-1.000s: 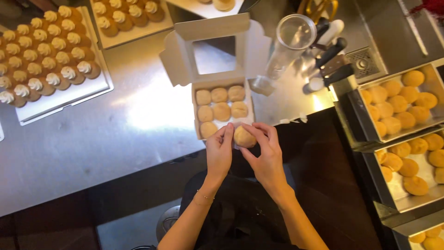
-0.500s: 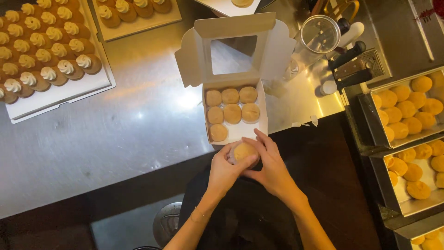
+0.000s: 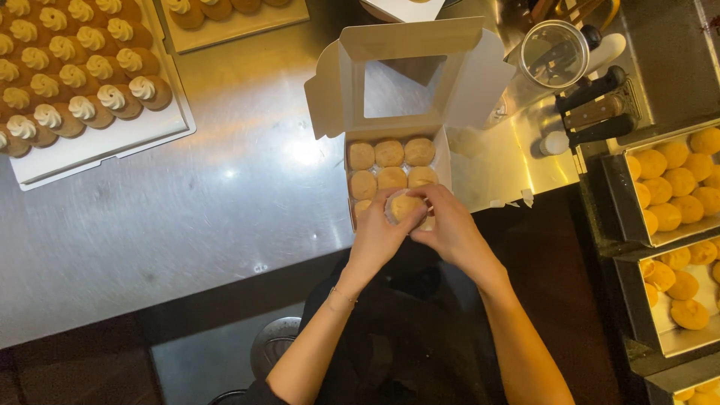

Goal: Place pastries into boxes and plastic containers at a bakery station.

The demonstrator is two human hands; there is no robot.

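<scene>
A round golden pastry (image 3: 406, 205) is held between both hands over the near row of an open white bakery box (image 3: 390, 112). The left hand (image 3: 379, 234) is closed on the pastry from the left, its fingers curled round the pale wrapper at the rim. The right hand (image 3: 452, 231) is clamped on it from the right, with the fingertips laid across the top. The two hands are pressed close together, touching around the pastry.

Inside the box, six similar pastries (image 3: 390, 165) are seen in two rows on the far side of the held one, and a further one shows partly at the near left corner. The windowed lid is folded back on the far side, with side flaps spread to left and right.

The box is set on a steel worktop (image 3: 187, 217). At the far left, a white tray of cream-topped cakes (image 3: 75, 75) is placed, and a second tray (image 3: 232, 19) is seen beyond it at the far edge. To the far right of the box stands a clear round container (image 3: 553, 54), with dark-handled tools (image 3: 596, 109) just beside it. Along the right edge, metal pans of golden pastries (image 3: 675, 187) are stacked, well apart from the hands.
</scene>
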